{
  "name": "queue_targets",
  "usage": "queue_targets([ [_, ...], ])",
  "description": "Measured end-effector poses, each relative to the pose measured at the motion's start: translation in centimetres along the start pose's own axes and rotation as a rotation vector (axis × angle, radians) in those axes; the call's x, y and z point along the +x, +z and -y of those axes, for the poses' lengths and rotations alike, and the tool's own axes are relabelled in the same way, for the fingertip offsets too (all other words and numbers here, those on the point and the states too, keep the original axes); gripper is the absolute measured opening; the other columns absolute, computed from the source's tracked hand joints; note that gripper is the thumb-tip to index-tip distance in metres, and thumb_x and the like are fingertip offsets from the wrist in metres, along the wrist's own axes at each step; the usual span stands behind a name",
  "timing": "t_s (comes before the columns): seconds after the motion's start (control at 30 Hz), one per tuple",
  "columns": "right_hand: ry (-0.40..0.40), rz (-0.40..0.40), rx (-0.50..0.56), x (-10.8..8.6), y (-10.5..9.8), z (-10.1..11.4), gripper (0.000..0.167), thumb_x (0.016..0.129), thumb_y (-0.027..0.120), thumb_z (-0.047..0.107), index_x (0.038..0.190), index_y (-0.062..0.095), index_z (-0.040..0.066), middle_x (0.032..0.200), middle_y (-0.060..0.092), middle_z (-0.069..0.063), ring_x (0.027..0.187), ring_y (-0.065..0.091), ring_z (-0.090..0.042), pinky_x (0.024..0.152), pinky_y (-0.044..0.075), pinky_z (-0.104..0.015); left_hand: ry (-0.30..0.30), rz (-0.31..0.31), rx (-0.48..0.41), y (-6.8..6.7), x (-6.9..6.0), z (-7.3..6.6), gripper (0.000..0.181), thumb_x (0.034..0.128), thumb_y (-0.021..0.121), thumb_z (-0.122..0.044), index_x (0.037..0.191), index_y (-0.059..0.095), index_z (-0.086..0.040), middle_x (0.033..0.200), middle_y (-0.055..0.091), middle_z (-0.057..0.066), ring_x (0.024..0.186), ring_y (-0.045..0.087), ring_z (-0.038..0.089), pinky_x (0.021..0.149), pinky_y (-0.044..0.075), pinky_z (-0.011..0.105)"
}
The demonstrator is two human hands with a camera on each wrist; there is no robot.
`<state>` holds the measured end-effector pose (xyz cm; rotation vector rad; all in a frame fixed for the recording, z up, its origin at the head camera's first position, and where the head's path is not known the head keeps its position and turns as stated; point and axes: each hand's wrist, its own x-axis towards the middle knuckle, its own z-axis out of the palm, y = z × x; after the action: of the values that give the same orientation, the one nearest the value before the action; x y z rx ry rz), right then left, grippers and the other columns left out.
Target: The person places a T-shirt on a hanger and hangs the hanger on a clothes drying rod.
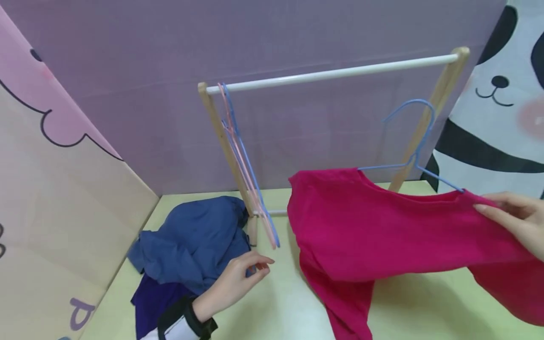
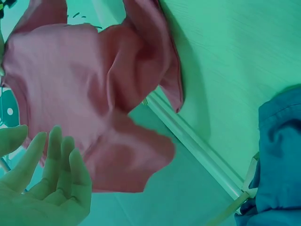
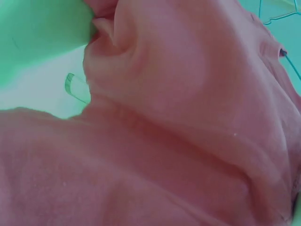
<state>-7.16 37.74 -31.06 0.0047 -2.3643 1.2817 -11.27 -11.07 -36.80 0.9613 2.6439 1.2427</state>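
A magenta shirt (image 1: 382, 236) hangs on a blue clothes hanger (image 1: 418, 141), whose hook sticks up out of the neckline. At its shoulder on the right, my right hand (image 1: 520, 217) pinches the fabric between thumb and fingers. The shirt fills most of the right wrist view, where its cloth (image 3: 178, 94) looks dull pink. Holding nothing, my left hand (image 1: 238, 278) hovers left of the shirt with fingers loosely bent. In the left wrist view the left hand (image 2: 51, 183) appears in front of the shirt (image 2: 70, 70), its fingers apart.
A wooden rack with a white rail (image 1: 331, 74) stands at the back. Pink and blue hangers (image 1: 244, 160) hang at its left end. A blue garment (image 1: 195, 236) lies heaped on the table at left, over a dark purple cloth (image 1: 159, 302). Printed panels flank the table.
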Motion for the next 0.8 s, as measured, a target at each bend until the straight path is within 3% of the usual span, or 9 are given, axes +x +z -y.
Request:
queue_targets([
  [0.13,0.005,-0.017,0.063,1.9,-0.7,1.1,0.028,0.086,0.055,0.002,0.099,0.064,0.024,0.072,0.062,0.020,0.049,0.059,-0.005,0.041,0.046,-0.019,-0.029,0.015,0.000,-0.1,-0.3,0.0,0.016,0.0875,0.056,-0.015,0.100,0.065,-0.011,0.086,0.058,-0.005,0.074,0.053,0.007,0.065,0.046,0.023],
  [0.33,0.043,-0.057,0.026,5.0,-2.0,3.3,0.026,0.087,0.055,0.011,0.090,0.061,0.036,0.066,0.059,0.023,0.046,0.057,-0.002,0.040,0.044,-0.016,-0.046,0.014,0.010,-0.3,-0.4,0.2,0.016,0.0874,0.056,-0.018,0.100,0.065,-0.012,0.088,0.059,-0.004,0.075,0.054,0.008,0.065,0.045,0.024],
  [0.53,0.172,-0.062,-0.039,7.6,-2.7,3.9,0.013,0.086,0.056,0.029,0.096,0.058,0.037,0.067,0.055,0.027,0.049,0.056,-0.001,0.042,0.045,-0.017,-0.054,0.013,0.001,-0.3,-0.7,0.5,0.017,0.0875,0.056,-0.021,0.100,0.066,-0.013,0.089,0.060,-0.004,0.072,0.053,0.006,0.062,0.043,0.021],
  [0.6,0.214,-0.052,-0.070,8.2,-2.6,3.9,0.018,0.085,0.055,0.035,0.103,0.058,0.034,0.068,0.054,0.027,0.050,0.057,-0.002,0.043,0.046,-0.020,-0.055,0.009,0.000,-0.3,-0.7,0.5,0.017,0.0873,0.056,-0.021,0.099,0.066,-0.013,0.088,0.060,-0.005,0.072,0.053,0.006,0.062,0.044,0.022],
  [0.8,0.288,-0.040,-0.223,9.3,-1.6,4.4,0.055,0.081,0.049,0.053,0.127,0.048,0.022,0.064,0.048,0.028,0.051,0.055,-0.002,0.044,0.045,-0.023,-0.070,0.005,0.000,-0.3,-0.8,0.6,0.017,0.0874,0.056,-0.022,0.099,0.066,-0.014,0.087,0.059,-0.005,0.073,0.053,0.007,0.063,0.044,0.022],
])
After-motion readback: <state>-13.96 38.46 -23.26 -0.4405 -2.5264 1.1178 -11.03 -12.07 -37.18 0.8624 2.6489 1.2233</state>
